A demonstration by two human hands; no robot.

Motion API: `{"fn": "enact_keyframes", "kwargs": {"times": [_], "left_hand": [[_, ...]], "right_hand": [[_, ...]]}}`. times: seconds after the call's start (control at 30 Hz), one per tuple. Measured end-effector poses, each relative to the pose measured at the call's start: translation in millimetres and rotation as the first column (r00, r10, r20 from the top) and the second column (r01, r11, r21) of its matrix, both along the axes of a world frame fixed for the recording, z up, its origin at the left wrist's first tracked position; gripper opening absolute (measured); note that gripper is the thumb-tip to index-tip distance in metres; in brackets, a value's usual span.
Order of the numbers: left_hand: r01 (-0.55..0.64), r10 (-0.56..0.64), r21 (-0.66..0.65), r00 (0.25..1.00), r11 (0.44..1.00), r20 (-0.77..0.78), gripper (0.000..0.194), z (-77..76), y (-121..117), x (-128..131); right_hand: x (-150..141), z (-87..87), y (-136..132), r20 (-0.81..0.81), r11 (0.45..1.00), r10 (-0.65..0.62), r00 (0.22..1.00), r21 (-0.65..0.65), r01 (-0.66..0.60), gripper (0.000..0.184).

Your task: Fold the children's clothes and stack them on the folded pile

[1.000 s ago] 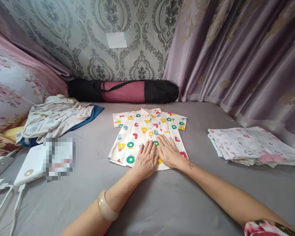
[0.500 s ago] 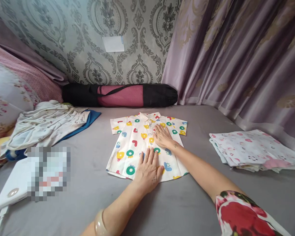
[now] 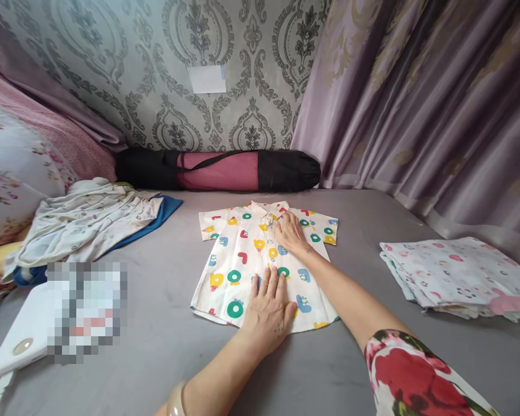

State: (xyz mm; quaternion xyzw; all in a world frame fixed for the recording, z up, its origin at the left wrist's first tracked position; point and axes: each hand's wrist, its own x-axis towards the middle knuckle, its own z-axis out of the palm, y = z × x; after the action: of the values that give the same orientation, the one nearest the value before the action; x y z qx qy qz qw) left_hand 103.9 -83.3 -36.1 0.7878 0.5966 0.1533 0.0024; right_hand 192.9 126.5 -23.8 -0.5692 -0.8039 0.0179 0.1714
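Observation:
A short-sleeved white shirt (image 3: 251, 260), printed with red, green, yellow and blue shapes, lies spread face up with its collar at the far end. Flat on the lower middle of it rests my left hand (image 3: 268, 315), open, fingers pointing toward the collar. My right hand (image 3: 291, 232) is at the upper front, just below the collar. Its fingers are curled together on the shirt's button placket; the fingertips are partly hidden.
The shirt lies on a grey bed sheet (image 3: 156, 323). Folded pink-print cloth (image 3: 459, 274) sits at right, a clothes heap (image 3: 91, 216) at left. Nearer on the left is a white device (image 3: 30, 323) with a cable, beside a blurred item. A black-and-pink rolled bag (image 3: 219, 170) lies along the wall.
My right hand has moved up the shirt from the lower front to near the collar, and its flat fingers have curled in. My left hand stays flat on the lower part.

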Motion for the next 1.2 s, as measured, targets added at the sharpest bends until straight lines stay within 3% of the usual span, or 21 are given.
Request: {"fn": "enact_keyframes", "kwargs": {"times": [0.1,0.3,0.7,0.83,1.03,1.2], "left_hand": [[-0.003,0.003,0.028,1.0,1.0,0.005,0.059,-1.9,0,0],[-0.001,0.001,-0.02,1.0,1.0,-0.013,0.061,0.1,-1,0],[0.004,-0.013,-0.142,0.998,0.99,-0.069,0.063,13.3,-3,-1],[-0.001,-0.007,-0.132,0.998,0.991,-0.055,0.063,10.8,-2,-1],[0.006,-0.008,-0.128,1.0,0.992,-0.019,0.063,10.8,-2,-3],[0.005,-0.005,-0.11,1.0,0.994,0.007,0.063,12.7,-2,-3]], "right_hand": [[-1,-1.5,3,0.035,1.0,0.024,0.999,-0.011,-0.024,0.059],[-11,-2.7,29,0.113,0.972,0.07,0.991,-0.232,-0.043,0.068],[-29,-5.2,71,0.148,0.96,-0.026,0.989,-0.272,0.066,0.072],[-29,-3.3,71,0.106,0.963,-0.035,0.994,-0.263,0.062,0.071],[-10,16.3,61,-0.072,0.941,-0.009,0.997,-0.339,-0.016,0.067],[29,17.1,40,0.037,0.962,-0.035,0.999,-0.271,0.044,0.067]]}}
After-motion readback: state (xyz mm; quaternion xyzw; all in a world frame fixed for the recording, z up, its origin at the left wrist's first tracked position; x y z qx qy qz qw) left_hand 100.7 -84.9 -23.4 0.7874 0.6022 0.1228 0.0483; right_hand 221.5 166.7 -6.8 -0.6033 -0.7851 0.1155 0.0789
